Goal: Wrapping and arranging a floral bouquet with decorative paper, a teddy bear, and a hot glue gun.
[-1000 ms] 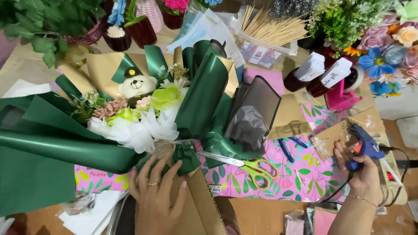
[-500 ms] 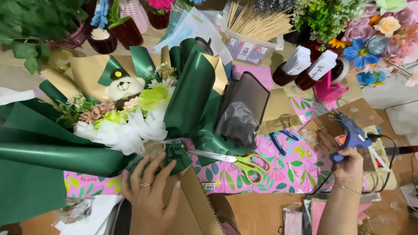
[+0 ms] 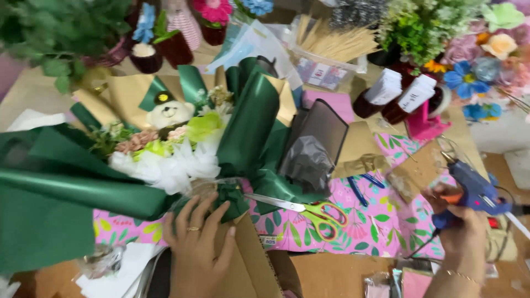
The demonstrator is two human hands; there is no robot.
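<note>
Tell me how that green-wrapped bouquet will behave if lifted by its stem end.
The bouquet probably feels light but top-heavy: its wide wrap fans well beyond the narrow base under the left hand. The glossy green sheets look floppy and possibly slippery, so they would likely sag and crease.
</note>
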